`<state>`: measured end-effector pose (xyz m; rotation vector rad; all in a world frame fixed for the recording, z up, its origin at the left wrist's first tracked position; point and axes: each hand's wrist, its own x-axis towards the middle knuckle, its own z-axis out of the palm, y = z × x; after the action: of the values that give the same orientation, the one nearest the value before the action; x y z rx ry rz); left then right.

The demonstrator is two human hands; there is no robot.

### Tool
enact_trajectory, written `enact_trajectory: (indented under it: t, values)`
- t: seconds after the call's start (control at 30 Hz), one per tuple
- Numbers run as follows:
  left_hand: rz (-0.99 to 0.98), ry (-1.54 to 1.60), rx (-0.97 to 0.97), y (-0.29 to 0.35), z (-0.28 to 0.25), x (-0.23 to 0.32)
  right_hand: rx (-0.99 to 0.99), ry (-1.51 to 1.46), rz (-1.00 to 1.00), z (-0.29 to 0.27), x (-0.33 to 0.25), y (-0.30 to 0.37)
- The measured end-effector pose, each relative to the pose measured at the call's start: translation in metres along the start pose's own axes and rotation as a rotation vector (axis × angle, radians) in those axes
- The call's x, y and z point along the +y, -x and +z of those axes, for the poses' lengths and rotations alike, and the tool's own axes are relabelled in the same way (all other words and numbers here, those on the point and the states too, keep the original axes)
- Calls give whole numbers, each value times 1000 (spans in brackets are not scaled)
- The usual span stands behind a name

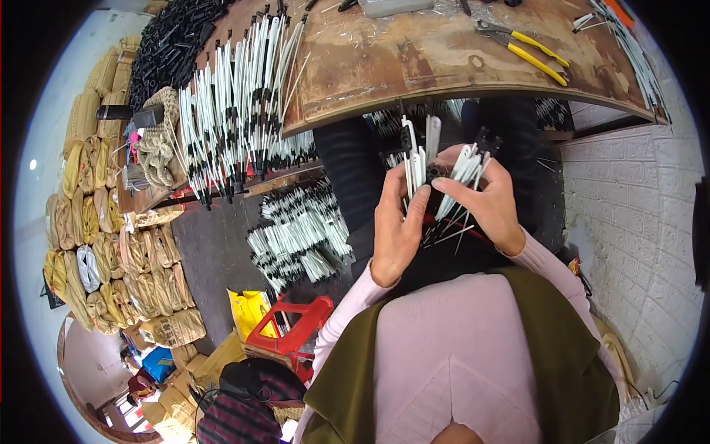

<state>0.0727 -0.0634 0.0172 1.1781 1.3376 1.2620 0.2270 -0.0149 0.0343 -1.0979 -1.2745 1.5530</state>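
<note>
Above my lap I hold a bundle of thin white ribs (464, 166) with black joints, resembling a folding umbrella frame. Its ribs are parted into two clusters around a dark middle. My left hand (398, 226) wraps the left cluster, the thumb pressed toward the middle. Fingers of my right hand (484, 207) curl round the other cluster, and its thumb reaches in to the centre. Both thumbs come close together there. The exact spot they press is too small to make out. Loose rib ends stick out below my hands.
A wooden workbench (384, 70) curves ahead, carrying yellow-handled pliers (525, 52). Similar white frames (237, 96) lie at its left, beside a black heap of parts (166, 52). More bundles (299, 237) are on the floor near a red stool (296, 325). A white brick wall (629, 200) stands right.
</note>
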Motion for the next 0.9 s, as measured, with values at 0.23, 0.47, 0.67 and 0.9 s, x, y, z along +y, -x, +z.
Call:
enact_trajectory:
  t: [0.23,0.47,0.67,0.9]
  values:
    - [-45,186,3,3,-10,4,-497,-361,46,-29,-5,-10]
    - [-9,33,36,-7,-21,-3,-505,-677,232,-23,5,-24]
    - [-80,34,-67,-19,-51,19,-467,-877,300,-13,2,-37]
    - [87,-93,-241,2,-65,5,-390,-378,267,-3,44,-6]
